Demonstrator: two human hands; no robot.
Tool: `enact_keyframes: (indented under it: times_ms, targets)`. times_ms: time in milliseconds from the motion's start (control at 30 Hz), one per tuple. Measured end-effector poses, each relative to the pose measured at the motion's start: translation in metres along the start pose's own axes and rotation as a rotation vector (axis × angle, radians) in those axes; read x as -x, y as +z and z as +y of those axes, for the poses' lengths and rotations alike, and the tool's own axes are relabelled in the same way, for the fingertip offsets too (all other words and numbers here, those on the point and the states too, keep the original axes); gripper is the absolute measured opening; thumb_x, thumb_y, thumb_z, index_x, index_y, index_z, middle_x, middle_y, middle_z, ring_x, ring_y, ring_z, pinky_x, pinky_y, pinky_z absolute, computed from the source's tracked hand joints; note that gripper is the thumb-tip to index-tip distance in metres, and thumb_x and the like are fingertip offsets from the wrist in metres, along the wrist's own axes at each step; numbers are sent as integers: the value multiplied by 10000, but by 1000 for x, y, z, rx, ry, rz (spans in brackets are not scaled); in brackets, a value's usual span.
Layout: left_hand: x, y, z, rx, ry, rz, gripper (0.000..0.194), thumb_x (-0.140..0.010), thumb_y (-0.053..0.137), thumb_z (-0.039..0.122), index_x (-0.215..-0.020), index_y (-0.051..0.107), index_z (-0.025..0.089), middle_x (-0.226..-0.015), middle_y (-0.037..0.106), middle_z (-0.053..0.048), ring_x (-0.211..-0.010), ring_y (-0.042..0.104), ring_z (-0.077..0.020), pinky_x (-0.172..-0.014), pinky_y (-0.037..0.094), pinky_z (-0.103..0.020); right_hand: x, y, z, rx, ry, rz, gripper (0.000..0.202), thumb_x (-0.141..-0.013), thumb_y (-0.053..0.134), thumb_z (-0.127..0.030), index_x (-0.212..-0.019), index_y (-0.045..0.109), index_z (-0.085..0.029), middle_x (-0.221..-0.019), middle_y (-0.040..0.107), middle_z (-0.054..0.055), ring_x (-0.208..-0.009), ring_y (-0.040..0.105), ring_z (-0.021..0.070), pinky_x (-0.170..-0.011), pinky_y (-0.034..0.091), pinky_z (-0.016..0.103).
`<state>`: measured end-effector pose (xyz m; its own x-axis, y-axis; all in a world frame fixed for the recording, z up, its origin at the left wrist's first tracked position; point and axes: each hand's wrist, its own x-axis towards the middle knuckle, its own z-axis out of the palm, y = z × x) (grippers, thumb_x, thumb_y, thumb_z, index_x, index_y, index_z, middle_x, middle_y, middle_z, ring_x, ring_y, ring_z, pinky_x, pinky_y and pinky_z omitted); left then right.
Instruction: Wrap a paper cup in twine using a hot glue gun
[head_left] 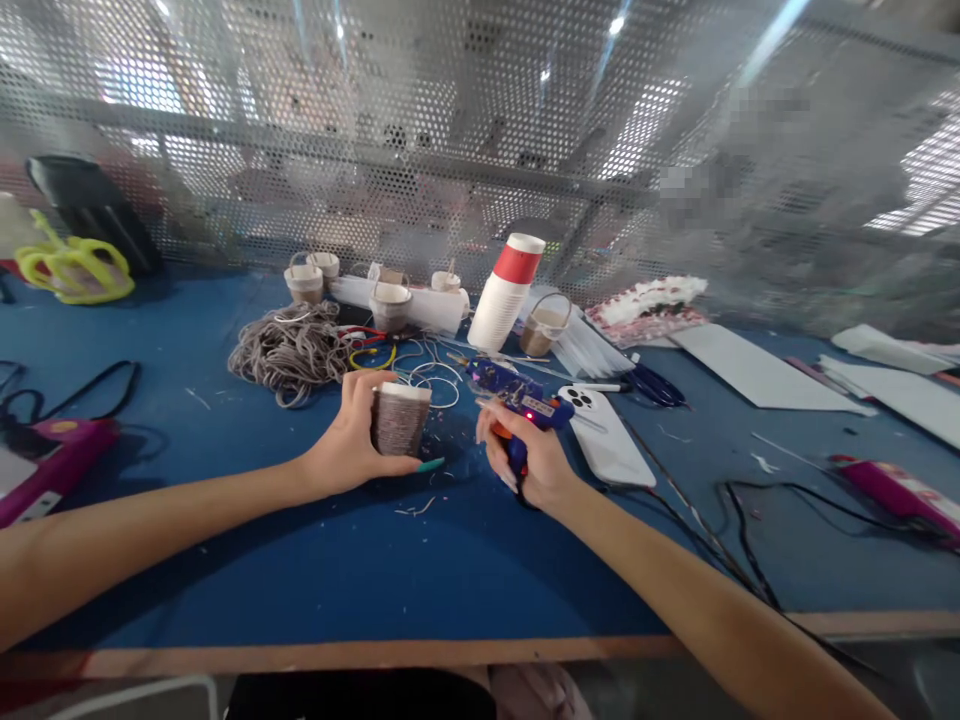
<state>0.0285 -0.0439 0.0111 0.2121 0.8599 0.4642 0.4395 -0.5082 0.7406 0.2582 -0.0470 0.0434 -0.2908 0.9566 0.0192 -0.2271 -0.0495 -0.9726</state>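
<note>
My left hand (352,435) is closed around a small paper cup (402,420) wrapped in grey-brown cord, with a white band showing at its top. The cup is just above or on the blue table; I cannot tell which. In my right hand (536,455) is a blue hot glue gun (506,385) with a red light lit, its nozzle pointing left and away from me. The gun and the cup are apart. Behind my left hand lies a tangled heap of grey cord (289,345). A thin white cord (442,385) loops between the hands.
A stack of paper cups (504,295) stands tilted behind the hands. Several small cord-wrapped buckets (391,308) line the back. A white phone (609,440) lies by my right hand. Purple power strips (892,490) and black cables lie on the right and left.
</note>
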Motion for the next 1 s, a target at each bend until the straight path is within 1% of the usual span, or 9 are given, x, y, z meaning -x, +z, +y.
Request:
enact_keyframes:
  times_ms: [100, 233, 333, 467, 600, 733, 833, 1000]
  targets:
    - [-1, 1, -2, -48, 77, 25, 864, -527, 903, 351, -1189, 354, 268, -1196, 358, -59, -1230, 454, -310, -1079, 435, -568, -1, -3, 1, 29, 21, -2, 377, -710, 739, -491, -542, 603, -183, -315, 443, -76, -207, 331, 43, -245, 308, 161]
    - [-1, 2, -3, -75, 94, 22, 875, -551, 896, 375, -1210, 330, 269, -1190, 341, -65, -1225, 434, -313, -1071, 433, -587, -1, -6, 8, 137, 79, -9, 401, -681, 764, -513, -533, 604, -176, -332, 448, -74, -226, 356, 48, -254, 347, 176]
    - [-1, 3, -3, -77, 107, 27, 908, -543, 901, 381, -1239, 327, 273, -1203, 336, -70, -1243, 417, -324, -1085, 412, -604, -1, -7, 11, 187, 84, 1, 427, -663, 775, -535, -509, 586, -184, -336, 444, -73, -230, 350, 49, -254, 355, 186]
    - [-2, 4, -5, -85, 148, 40, 946, -524, 912, 389, -1262, 332, 271, -1209, 339, -77, -1257, 398, -335, -1097, 396, -618, -1, -7, 12, 227, 85, -2, 436, -668, 773, -537, -498, 560, -197, -339, 437, -78, -236, 345, 48, -265, 372, 194]
    - [-2, 5, -5, -96, 154, 38, 925, -526, 913, 400, -1251, 354, 266, -1217, 350, -85, -1257, 392, -336, -1094, 403, -617, 0, -7, 14, 250, 102, -30, 439, -658, 769, -549, -491, 563, -200, -322, 428, -77, -232, 359, 56, -270, 381, 198]
    - [-2, 5, -5, -83, 166, 40, 902, -542, 903, 413, -1245, 360, 257, -1215, 352, -88, -1249, 396, -328, -1083, 420, -595, 0, -7, 16, 273, 111, -22, 456, -671, 756, -560, -476, 551, -202, -320, 414, -78, -239, 371, 60, -278, 388, 202]
    - [-2, 5, -6, -80, 181, 41, 893, -549, 898, 415, -1243, 360, 250, -1213, 351, -91, -1241, 401, -322, -1080, 426, -581, 0, -8, 17, 286, 115, -18, 477, -670, 751, -562, -448, 532, -201, -315, 409, -72, -236, 372, 59, -280, 379, 202]
    - [-2, 5, -6, -76, 160, 31, 895, -545, 897, 411, -1244, 363, 248, -1214, 360, -90, -1242, 401, -327, -1095, 399, -594, 0, -8, 18, 292, 110, -33, 485, -672, 744, -540, -412, 514, -201, -296, 414, -54, -227, 368, 64, -271, 355, 205]
